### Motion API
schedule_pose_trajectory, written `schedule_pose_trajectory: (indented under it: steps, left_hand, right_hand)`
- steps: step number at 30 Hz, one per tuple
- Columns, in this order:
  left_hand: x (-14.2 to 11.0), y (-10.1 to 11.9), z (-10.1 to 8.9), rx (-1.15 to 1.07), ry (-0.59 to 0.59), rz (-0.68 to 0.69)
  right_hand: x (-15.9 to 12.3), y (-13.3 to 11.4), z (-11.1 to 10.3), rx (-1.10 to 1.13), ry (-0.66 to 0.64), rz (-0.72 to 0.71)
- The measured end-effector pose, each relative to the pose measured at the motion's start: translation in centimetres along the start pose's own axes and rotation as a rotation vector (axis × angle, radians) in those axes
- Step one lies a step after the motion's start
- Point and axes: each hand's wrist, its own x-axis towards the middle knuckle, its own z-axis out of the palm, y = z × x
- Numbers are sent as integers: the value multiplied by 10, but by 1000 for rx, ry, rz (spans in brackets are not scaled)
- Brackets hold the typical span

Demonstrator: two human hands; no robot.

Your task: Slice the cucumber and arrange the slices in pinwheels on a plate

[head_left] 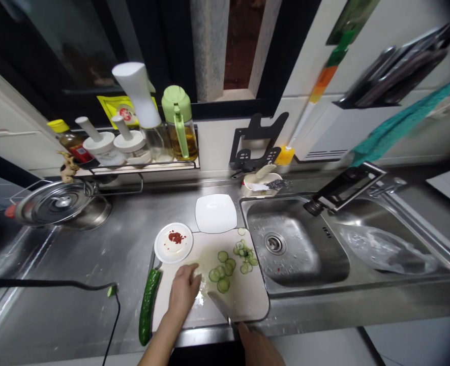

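Note:
My left hand (183, 293) rests on the white cutting board (247, 300), its fingers curled down on something pale that I cannot make out. My right hand (258, 347) at the bottom edge grips the handle of a knife (220, 307), whose blade points up-left toward the left hand. Several cucumber slices (230, 267) lie on the board just right of the left hand. A whole cucumber (147, 306) lies along the board's left edge.
A round white plate (163, 250) with red chopped bits and a square white plate (216, 213) sit behind the board. The steel sink (297, 254) with a tap is right. Bottles stand on a rack (133, 168) at the back. A pot lid (53, 203) and black cable (57, 285) are left.

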Motion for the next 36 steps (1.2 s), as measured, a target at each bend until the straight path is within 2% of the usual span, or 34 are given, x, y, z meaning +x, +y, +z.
schedule_pose_trajectory:
  steps: [4,9,17,21,26,31,36]
  left_hand:
    - [7,14,18,-4,-170,77]
    - [8,17,27,4,-247,136]
    - [13,22,28,-12,-191,62]
    - [14,25,26,-57,-206,31]
    - [12,21,21,-59,-195,-103]
    - [5,11,15,-3,-194,-195]
    - [2,8,11,-54,-200,-244]
  right_hand:
    - [1,0,1,13,5,-1]
    - [-1,-2,1,-21,-9,-7]
    - [-4,-6,-2,7,-21,18]
    - [-3,-5,-2,-9,-7,29]
    - [-2,-3,-1,-3,-11,12]
    - [-9,-6,-13,9,-16,-24]
    - [-17,-9,-26,44,-22,-31]
